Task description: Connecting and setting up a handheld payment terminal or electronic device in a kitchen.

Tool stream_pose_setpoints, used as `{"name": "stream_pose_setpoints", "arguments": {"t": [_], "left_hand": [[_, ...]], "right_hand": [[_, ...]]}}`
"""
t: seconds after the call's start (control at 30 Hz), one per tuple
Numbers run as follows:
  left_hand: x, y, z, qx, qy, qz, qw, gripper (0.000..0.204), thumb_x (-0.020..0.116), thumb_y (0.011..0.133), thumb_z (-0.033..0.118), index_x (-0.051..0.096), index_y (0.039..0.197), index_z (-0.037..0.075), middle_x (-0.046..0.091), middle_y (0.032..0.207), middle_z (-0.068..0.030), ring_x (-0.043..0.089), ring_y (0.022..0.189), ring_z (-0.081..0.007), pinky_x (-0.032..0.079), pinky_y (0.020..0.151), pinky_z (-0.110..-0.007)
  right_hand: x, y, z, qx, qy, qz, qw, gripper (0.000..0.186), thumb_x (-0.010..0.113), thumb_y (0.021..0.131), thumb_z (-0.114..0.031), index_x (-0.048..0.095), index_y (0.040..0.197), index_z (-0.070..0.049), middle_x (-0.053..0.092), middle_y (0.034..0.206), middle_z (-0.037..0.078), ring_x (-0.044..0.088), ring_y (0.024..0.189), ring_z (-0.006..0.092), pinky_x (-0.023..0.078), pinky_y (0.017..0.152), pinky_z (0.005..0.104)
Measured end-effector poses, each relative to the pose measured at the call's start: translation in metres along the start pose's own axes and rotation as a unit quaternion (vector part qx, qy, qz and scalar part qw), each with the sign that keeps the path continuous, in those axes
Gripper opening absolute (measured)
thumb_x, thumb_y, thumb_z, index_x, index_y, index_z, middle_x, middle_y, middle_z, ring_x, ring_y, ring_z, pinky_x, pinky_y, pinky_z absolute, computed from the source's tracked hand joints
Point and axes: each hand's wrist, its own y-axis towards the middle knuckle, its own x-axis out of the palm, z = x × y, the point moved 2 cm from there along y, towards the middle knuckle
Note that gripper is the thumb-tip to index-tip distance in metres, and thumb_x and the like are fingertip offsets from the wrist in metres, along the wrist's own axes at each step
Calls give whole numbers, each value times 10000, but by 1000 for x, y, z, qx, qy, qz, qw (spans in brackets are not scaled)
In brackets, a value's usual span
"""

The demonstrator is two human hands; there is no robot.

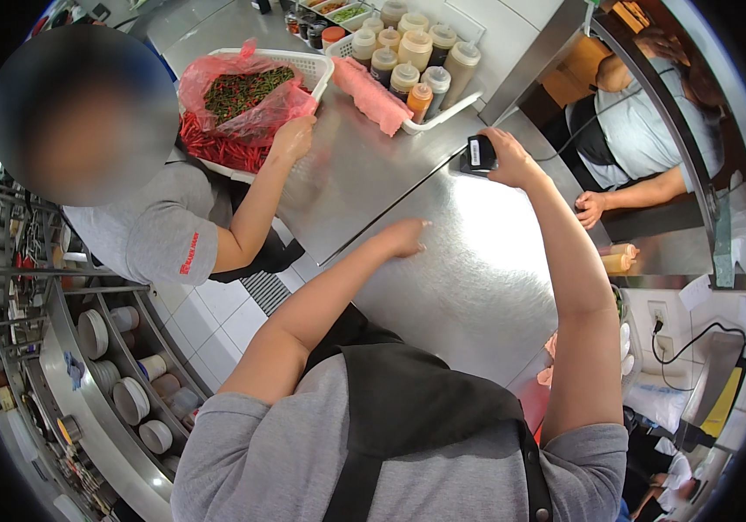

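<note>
My right hand [513,162] reaches to the far right part of the steel table [451,287], its fingers wrapped round a small black box-shaped device [481,153] with a white label. What the device is cannot be made out. My left hand [405,237] is low over the middle of the table, nearest to the bare metal. Its fingertips are apart, with nothing between them.
A co-worker's hand [292,139] is at a white basket [316,71] of red chilies and a pink plastic bag. Behind stands a crate [442,124] of squeeze bottles and a pink cloth [371,91]. Another person's hand [591,209] rests beyond the right opening. Bowl shelves [121,409] stand left.
</note>
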Motion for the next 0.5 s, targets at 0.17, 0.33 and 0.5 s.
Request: {"name": "stream_pose_setpoints", "arguments": {"t": [0.17,0.33,0.5], "left_hand": [[-33,-20,-1,-108,-80,34,990,366,732,847,193,649,1177,58,724,990,-135,693,904,-302,537,793,-440],[-19,-57,-10,-97,-117,265,952,165,699,884,204,613,935,72,690,930,-78,670,749,-277,515,665,-412],[0,-67,-1,15,-16,322,947,162,673,891,175,600,1006,88,660,788,-93,653,694,-293,509,627,-408]], "right_hand": [[1,3,-8,20,11,-21,1000,688,744,628,-22,520,1278,-57,592,1212,170,533,1213,371,446,1048,414],[1,6,-9,30,10,-38,999,683,741,646,-16,511,1288,-59,593,1222,163,533,1212,367,446,1054,408],[-2,7,-8,29,17,-39,999,692,737,647,-14,509,1299,-55,584,1251,170,533,1219,362,442,1058,408]]}}
